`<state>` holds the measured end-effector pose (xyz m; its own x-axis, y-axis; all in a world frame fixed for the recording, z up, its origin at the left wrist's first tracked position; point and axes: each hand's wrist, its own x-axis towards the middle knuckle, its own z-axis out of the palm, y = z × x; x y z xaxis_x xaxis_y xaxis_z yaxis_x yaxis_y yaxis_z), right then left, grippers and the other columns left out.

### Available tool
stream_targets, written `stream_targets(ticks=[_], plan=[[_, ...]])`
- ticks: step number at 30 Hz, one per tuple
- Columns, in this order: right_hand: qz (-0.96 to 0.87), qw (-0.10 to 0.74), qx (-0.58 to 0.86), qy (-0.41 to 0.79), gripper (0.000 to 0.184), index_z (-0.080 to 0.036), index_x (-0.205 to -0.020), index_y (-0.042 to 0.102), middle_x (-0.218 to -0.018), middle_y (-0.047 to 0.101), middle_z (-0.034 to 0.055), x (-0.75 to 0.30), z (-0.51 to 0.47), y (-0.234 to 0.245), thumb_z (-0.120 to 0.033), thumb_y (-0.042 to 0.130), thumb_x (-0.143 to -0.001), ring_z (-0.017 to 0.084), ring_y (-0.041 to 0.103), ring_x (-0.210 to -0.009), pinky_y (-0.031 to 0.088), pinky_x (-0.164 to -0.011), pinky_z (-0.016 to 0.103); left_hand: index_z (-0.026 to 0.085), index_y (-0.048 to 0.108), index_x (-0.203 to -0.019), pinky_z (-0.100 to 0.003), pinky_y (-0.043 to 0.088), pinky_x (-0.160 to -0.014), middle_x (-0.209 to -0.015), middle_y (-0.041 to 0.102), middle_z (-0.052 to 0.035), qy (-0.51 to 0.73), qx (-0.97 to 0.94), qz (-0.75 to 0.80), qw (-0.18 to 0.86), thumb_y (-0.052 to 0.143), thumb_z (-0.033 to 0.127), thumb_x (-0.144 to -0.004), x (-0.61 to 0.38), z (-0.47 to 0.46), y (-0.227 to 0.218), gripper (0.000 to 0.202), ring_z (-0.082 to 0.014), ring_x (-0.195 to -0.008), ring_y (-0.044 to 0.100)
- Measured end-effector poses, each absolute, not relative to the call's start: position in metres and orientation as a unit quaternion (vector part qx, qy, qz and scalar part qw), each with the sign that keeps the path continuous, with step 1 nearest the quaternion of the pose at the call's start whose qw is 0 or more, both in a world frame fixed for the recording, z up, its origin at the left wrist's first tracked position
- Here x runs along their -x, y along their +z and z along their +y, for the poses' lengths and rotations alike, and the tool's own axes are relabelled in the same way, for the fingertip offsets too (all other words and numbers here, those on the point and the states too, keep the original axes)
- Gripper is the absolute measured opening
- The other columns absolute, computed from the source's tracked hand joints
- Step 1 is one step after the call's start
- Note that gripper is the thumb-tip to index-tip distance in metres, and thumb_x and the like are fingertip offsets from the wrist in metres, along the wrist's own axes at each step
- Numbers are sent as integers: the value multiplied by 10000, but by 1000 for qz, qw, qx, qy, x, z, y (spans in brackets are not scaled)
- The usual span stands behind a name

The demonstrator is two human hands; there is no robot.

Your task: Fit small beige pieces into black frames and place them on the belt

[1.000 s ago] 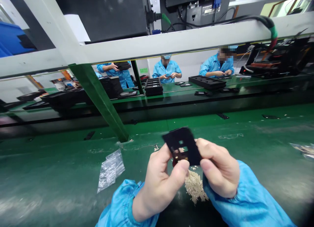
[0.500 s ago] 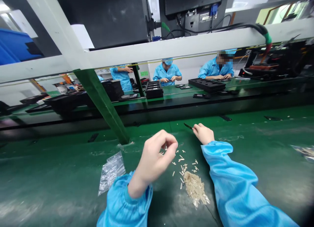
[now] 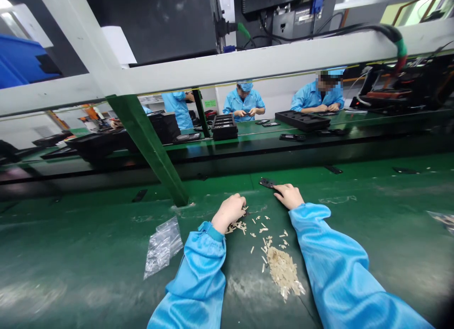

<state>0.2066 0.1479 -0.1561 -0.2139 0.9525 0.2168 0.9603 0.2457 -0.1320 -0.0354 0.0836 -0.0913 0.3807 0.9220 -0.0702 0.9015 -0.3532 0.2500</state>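
My left hand (image 3: 231, 212) is low over a loose cluster of small beige strips (image 3: 237, 227), its fingers curled down and pressed together. What they pinch, if anything, is hidden. Farther right, my right hand (image 3: 289, 195) reaches forward with fingers stretched out and the thumb apart. Its fingertips touch the near end of a thin black plate-like part (image 3: 266, 182), which lies flat on the green bench. Between my forearms is a bigger heap of beige pieces (image 3: 283, 271), with several single strips scattered above it.
Clear plastic bags (image 3: 163, 246) lie left of my left sleeve; another bag (image 3: 443, 220) is at the far right. Dark flat parts (image 3: 333, 169) rest along the back. A green post (image 3: 149, 151) stands behind my left hand. Across the line, people in blue sit near black trays (image 3: 301, 120).
My left hand has dropped and moved forward to the beige cluster. The black part went from tilted in my right hand to flat on the bench, and my right fingers have stretched out.
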Motion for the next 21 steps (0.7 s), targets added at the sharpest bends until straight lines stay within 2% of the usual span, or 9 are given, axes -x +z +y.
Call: stream_targets(ticks=[4,9,16,21], plan=[[-794,119,596,4,384,-327,-1273,525,-1355,532,28,-200,147,-163,-382,425,-907,277,433,-1211,342,-924,467,179,612,-891,-285,444,-754,-919,564,-56,30,-819,557,135,629,221,-752,36,87,-99,146,-209,-894,573],[-795,123,594,23,378,-300,-1244,554,-1373,508,53,-197,144,-160,-402,416,-907,294,405,-1227,328,-927,492,189,616,-806,-256,430,-749,-868,551,-29,35,-822,546,156,646,201,-739,35,92,-107,74,-180,-872,562],[-814,165,553,63,277,-224,-1094,634,-1258,577,111,-185,135,-136,-320,483,-882,312,460,-1177,375,-911,511,173,596,-698,-248,407,-691,-744,517,-4,78,-824,531,185,617,200,-727,44,97,-103,45,-153,-742,529],[-844,210,477,128,201,-186,-990,649,-1082,653,108,-166,125,-115,-266,511,-869,241,580,-1036,442,-895,415,169,561,-670,-241,381,-648,-683,498,19,128,-820,512,222,564,199,-737,53,93,-86,73,-133,-668,482]])
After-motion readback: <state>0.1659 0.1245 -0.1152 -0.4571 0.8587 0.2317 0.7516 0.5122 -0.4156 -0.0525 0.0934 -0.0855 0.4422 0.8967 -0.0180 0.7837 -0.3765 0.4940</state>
